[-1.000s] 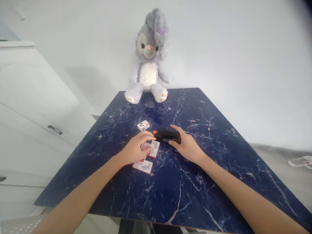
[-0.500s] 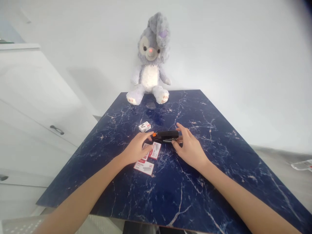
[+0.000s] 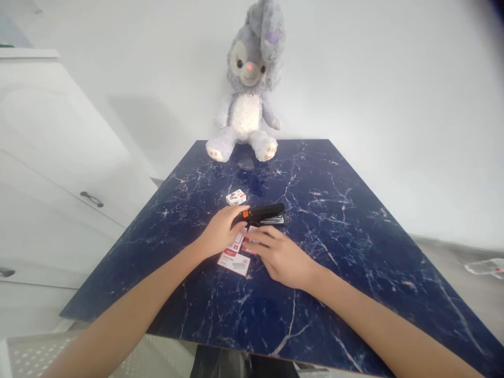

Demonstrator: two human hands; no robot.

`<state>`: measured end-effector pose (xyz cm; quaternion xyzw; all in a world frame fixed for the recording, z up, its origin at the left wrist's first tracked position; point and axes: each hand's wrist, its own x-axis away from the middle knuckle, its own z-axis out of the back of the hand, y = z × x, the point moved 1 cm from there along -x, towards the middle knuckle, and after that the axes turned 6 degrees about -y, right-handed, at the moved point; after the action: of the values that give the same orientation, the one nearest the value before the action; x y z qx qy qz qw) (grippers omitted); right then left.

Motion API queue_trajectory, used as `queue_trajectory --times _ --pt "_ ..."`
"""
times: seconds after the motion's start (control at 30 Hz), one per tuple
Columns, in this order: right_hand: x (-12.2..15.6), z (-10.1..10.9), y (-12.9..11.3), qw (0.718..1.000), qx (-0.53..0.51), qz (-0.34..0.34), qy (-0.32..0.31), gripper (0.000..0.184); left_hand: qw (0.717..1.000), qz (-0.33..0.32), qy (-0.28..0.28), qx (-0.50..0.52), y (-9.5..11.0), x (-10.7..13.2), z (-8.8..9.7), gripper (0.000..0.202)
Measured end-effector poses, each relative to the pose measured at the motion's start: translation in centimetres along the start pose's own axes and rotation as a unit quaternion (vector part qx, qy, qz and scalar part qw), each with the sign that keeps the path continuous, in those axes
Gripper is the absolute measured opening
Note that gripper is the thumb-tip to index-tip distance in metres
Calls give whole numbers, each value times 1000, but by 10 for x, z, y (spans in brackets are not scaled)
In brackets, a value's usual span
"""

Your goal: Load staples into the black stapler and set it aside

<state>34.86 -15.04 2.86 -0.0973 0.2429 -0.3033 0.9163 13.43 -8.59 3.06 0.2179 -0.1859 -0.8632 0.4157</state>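
Note:
A black stapler [image 3: 265, 212] with an orange part near its back end lies across the blue tabletop, its jaw pointing right. My left hand [image 3: 218, 231] is closed around that back end, fingers above and thumb below. My right hand [image 3: 281, 257] is on the near side of the stapler, fingers stretched leftward over a red and white card [image 3: 252, 229] and partly covering it. Whether the fingertips grip the card is hidden. Another such card [image 3: 237, 240] lies beside the left thumb, and a third card [image 3: 235, 262] with a stapler picture lies nearer me.
A small white box [image 3: 236, 197], likely of staples, stands just beyond the stapler. The plush rabbit [image 3: 247, 115] sits at the far edge of the marbled table [image 3: 334, 220], against the wall. White drawers [image 3: 71, 173] stand at the left.
My right hand has left the stapler's front end and moved left and nearer me, over the cards. The left hand stays at the back end. The view has tilted slightly downward.

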Motion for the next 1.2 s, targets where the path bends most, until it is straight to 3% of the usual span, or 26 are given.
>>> queue_trajectory --times 0.07,0.27,0.4,0.5,0.57,0.63,0.73,0.87,0.97,1.2 --pt "0 0 -2 999 9 2 -38 46 1000 7 10 -13 -1 0 1 41" --pt "8 15 12 998 -12 -53 -33 38 998 -12 52 -38 -1 -1 4 36" --pt "11 16 22 996 -20 -83 -1 40 993 -50 107 -13 6 2 8 24" --pt "11 15 24 992 -47 -102 50 42 993 -49 106 33 11 6 12 19" --pt "10 15 22 989 -60 -103 85 43 994 -38 70 81 13 9 13 22" --pt "10 15 18 988 -61 -94 108 43 988 -25 -4 154 15 10 12 37" --pt "10 16 14 988 -57 -71 121 44 954 -2 -122 274 18 10 8 44" --pt "10 17 16 991 -43 -41 119 46 936 41 -157 311 21 9 5 38" --pt "10 19 18 990 -25 -40 131 48 935 66 -122 327 19 8 6 31" --pt "10 23 14 986 -7 -66 154 41 926 64 54 367 9 1 12 19"
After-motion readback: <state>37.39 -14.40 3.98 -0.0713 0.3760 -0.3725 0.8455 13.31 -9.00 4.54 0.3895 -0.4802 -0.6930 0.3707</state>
